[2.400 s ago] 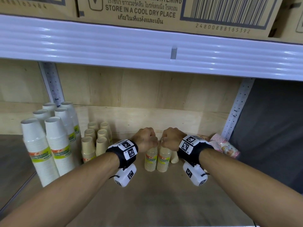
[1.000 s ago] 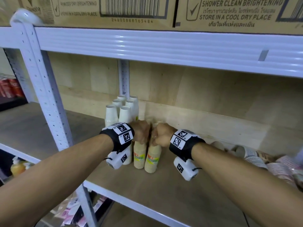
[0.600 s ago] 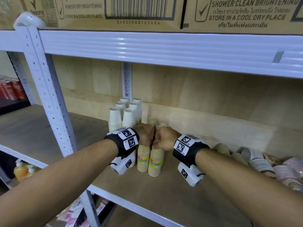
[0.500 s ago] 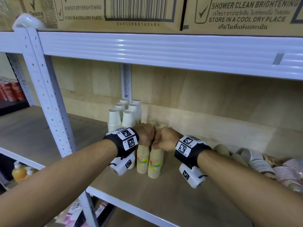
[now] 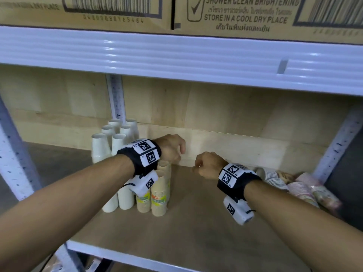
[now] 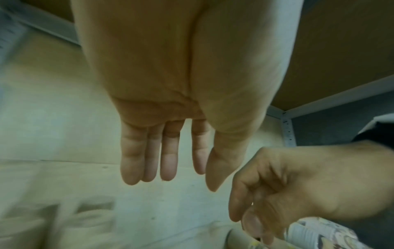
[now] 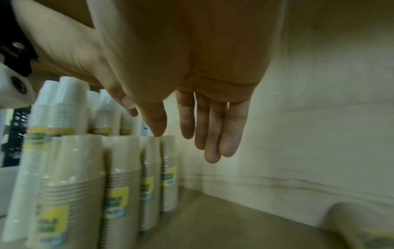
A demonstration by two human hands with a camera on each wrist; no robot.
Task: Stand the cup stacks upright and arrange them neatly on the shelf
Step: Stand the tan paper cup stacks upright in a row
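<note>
we wear a black band (image 5: 144, 163) on our left wrist and another black band (image 5: 235, 182) on our right wrist, each carrying white blocks printed with square black-and-white codes. below each band hangs a white camera housing (image 5: 144, 183), coded too, with a thin black cable. our forearms are bare.

The right cardboard box (image 5: 265, 16) on the upper shelf reads "SHOWER CLEAN BRIGHTENING" and "STORE IN A COOL DRY PLACE", with a tick mark to the left and a line of Thai script below. The left cardboard box (image 5: 88, 10) shows a barcode; the digits under it are too blurred to read surely. Labels on the cup stacks (image 5: 159, 193) are unreadable.
</note>
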